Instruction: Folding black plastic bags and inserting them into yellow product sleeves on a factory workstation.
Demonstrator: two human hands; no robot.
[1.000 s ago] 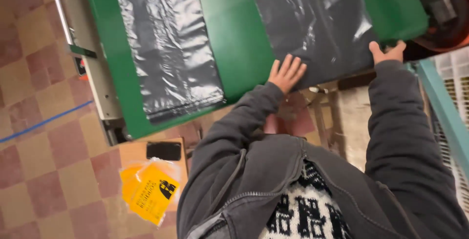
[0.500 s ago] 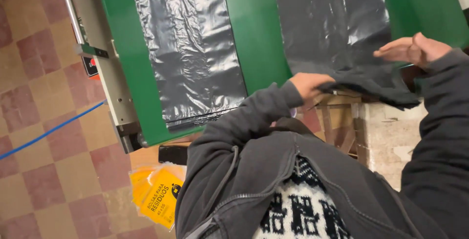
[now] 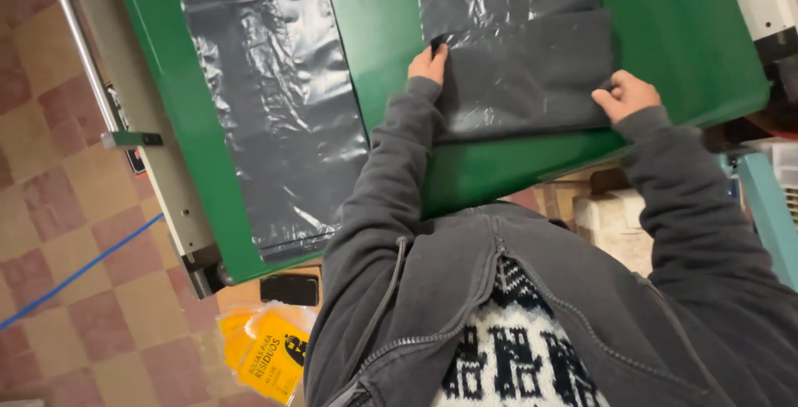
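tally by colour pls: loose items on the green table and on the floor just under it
Grey: 2, a flat grey plastic bag lying alone, and a folded grey plastic bag under the left hand and right hand
Yellow: 1, a yellow plastic packet
Black: 1, a small black rectangular object
Total: 4

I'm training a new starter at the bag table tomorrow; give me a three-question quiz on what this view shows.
1. True or false: both hands grip the folded grey bag on the green table.
2. Which hand holds the bag's corner nearer the second, flat grey bag: A) left hand B) right hand?
3. What lies on the checkered floor below the table's edge?

Key
1. True; the bag's near end is folded over.
2. A.
3. Yellow packets, beside a small black object.
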